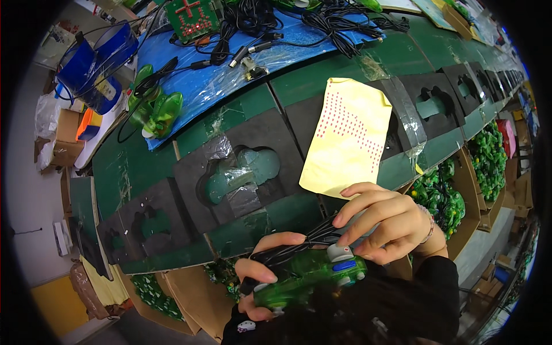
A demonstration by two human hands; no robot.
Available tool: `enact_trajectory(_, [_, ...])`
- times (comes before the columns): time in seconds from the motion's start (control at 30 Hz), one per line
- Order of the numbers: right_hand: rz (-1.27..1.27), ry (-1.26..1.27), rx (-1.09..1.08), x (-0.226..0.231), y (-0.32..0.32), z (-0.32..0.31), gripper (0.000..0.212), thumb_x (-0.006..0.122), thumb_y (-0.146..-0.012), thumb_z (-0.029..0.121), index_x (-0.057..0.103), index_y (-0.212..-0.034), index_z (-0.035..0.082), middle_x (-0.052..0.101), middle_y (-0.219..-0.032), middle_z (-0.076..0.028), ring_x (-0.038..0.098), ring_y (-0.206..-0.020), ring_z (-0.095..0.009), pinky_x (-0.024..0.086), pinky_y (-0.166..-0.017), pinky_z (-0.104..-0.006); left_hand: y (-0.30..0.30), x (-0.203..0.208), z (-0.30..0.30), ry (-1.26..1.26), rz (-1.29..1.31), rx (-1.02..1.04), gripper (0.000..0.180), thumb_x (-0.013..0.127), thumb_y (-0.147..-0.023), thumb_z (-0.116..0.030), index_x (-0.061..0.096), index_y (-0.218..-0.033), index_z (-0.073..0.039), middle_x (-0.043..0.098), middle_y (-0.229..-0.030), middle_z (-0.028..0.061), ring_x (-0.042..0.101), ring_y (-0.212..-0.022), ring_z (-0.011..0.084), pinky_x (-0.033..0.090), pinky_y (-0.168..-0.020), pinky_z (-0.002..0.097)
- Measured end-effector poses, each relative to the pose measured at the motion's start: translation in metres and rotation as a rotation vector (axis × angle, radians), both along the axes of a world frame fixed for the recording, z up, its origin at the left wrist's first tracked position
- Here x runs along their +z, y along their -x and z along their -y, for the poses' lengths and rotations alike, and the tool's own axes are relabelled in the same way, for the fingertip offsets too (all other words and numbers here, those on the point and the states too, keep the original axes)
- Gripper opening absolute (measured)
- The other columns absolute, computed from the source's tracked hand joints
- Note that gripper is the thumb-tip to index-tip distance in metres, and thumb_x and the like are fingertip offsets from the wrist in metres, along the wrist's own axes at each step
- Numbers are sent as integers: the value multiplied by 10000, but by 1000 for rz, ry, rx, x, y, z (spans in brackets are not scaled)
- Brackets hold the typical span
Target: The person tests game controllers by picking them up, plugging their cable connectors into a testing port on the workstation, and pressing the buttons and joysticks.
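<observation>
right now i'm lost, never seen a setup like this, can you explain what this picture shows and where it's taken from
There is no robot here, just a person's two bare hands. A wide fisheye camera on the person's head looks down, so straight edges bend near the rim; picture left is the person's left.

The left hand holds a translucent green plastic device with a looped black cable. The right hand is close over the device's grey-white piece; whether it grips it is hard to tell.

On the long dark green work surface lie black foam blocks with shaped cutouts and a yellow sheet with red marks. Beyond, more cables rest on a blue covering.
</observation>
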State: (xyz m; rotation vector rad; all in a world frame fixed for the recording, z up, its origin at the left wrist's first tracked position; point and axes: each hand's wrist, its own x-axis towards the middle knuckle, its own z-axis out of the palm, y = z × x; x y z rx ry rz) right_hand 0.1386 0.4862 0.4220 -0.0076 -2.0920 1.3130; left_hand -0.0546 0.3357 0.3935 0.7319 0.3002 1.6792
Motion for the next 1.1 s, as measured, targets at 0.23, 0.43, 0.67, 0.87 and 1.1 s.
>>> enact_trajectory(0.23, [-69, 27, -24, -7, 0, 6, 220, 628, -806, 205, 661, -917, 18, 577, -1107, -164, 504, -1077, -360, 395, -908, -456, -10, 1, 0, -95, -230, 142, 259, 553, -888, -292, 432, -1029, -111, 284, -1261, 381, 433, -1052, 611, 459, -817, 645])
enact_trajectory(0.43, [-153, 277, -53, -20, -16, 21, 535, 687, -771, 425, 582, -1118, 32, 278, -1367, -289, 372, -1236, -420, 305, -1008, -484, -18, -5, 34, 192, -130, 253, 205, 531, -896, -247, 438, -958, -75, 341, -1223, 377, 530, -977, 539, 513, -764, 556])
enact_trajectory(0.67, [81, 618, 288, -14, -32, 48, 941, 813, -630, 332, 314, -1342, -29, 258, -1392, -191, 273, -1291, -340, 298, -1025, -406, -14, 17, -11, -314, -738, -147, 354, 682, -754, -353, 529, -1012, -165, 535, -1062, 346, 617, -829, 398, 520, -712, 454])
enact_trajectory(0.87, [241, 1529, 42, -55, -110, 112, 836, 719, -737, 149, 227, -1400, 19, 450, -1272, -136, 514, -1106, -228, 451, -901, -362, -64, -27, -30, -154, -883, -319, 458, 622, -805, -110, 434, -1206, 5, 486, -1200, 232, 514, -1088, 364, 440, -895, 403])
enact_trajectory(1.1, [-12, 1818, -623, -153, -230, 215, 614, 608, -798, 148, 354, -1328, -31, 524, -1230, -169, 568, -1077, -246, 495, -890, -367, -111, -39, -19, -201, -1183, -767, 563, 587, -845, -177, 338, -1322, -10, 312, -1372, 224, 408, -1215, 398, 374, -980, 408])
